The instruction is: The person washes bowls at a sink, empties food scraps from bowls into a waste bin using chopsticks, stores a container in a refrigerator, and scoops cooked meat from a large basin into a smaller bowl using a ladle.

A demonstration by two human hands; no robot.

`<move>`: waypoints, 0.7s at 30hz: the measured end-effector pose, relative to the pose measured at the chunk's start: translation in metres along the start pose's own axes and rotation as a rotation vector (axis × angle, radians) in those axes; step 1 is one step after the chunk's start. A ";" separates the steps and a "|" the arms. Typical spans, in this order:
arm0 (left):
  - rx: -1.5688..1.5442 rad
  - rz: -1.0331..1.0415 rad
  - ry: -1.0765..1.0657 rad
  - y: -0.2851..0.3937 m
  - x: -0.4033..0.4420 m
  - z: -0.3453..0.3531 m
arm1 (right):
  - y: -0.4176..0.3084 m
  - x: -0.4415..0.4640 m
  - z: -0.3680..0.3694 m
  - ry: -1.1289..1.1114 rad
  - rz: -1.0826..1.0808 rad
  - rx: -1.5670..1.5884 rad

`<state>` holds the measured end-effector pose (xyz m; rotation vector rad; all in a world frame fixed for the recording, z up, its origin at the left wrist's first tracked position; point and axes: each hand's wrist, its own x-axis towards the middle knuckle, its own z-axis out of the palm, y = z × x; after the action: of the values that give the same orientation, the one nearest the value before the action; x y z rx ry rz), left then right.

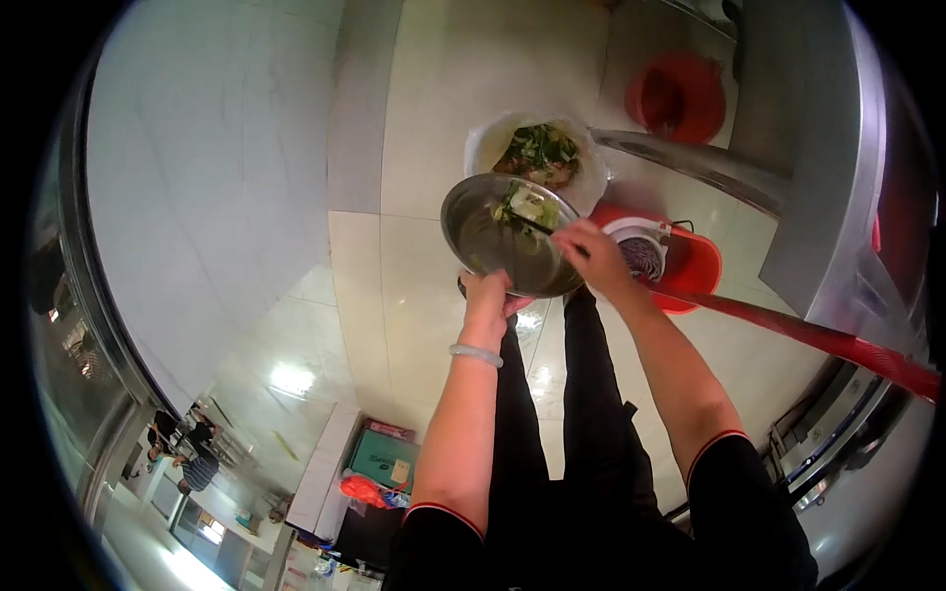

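Head view: nearest to you are your black sleeves (737, 463) with a thin red edge, and your dark trousers (591, 394) below; on your left wrist there is a pale bracelet (476, 355); a little farther, your left hand (490, 293) is closed on the near rim of a metal bowl (473, 241), with the thumb over the edge; your right hand (588, 251) is clamped on a thin dark utensil (533, 225), whose kind I cannot tell; the two hands are apart, both at the near side of the bowl; the utensil reaches to some pale and green food (530, 205), which lies at the far side inside the bowl; the bowl is held in front of your legs, and its far edge covers part of a bin (483, 148) lined with a whitish bag; in this bin lie green leaves and brownish scraps (544, 150); to the right of the bowl stands a red tub (705, 268), and in it a white round container (631, 227) with something purplish; beyond it, past a metal leg (680, 160), is a red bucket (702, 94); far away at the lower left, small and unclear, some people (197, 468) are seen.
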<state>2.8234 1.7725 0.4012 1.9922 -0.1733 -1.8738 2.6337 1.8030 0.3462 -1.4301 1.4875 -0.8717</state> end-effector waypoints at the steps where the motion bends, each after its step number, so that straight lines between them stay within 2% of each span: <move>1: 0.006 -0.003 0.001 -0.003 -0.001 -0.004 | 0.001 0.002 -0.004 0.003 0.005 0.004; 3: 0.053 0.032 0.020 -0.010 -0.002 -0.009 | -0.002 0.005 -0.014 0.091 0.098 0.008; 7: 0.052 0.032 -0.010 -0.019 0.000 -0.017 | -0.029 -0.007 -0.017 0.162 0.061 -0.045; 8: 0.050 0.024 0.047 -0.022 0.000 -0.015 | -0.032 -0.014 -0.016 0.158 0.058 -0.048; 10: 0.049 0.017 0.105 -0.025 -0.003 -0.015 | -0.035 -0.025 -0.012 -0.084 0.074 0.027; 14: 0.016 0.041 0.132 -0.030 -0.011 -0.022 | -0.018 -0.032 -0.008 -0.162 0.086 -0.032; 17: -0.016 0.032 0.104 -0.038 -0.010 -0.038 | -0.006 -0.023 -0.011 -0.040 0.135 -0.070; 19: -0.036 0.018 0.063 -0.041 -0.011 -0.046 | -0.020 -0.018 -0.016 0.080 0.031 -0.097; 21: 0.003 0.079 0.087 -0.040 -0.014 -0.043 | -0.034 -0.019 -0.014 0.083 0.047 -0.080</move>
<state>2.8566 1.8227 0.4003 2.0341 -0.2270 -1.7361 2.6327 1.8180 0.3848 -1.4263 1.6279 -0.8602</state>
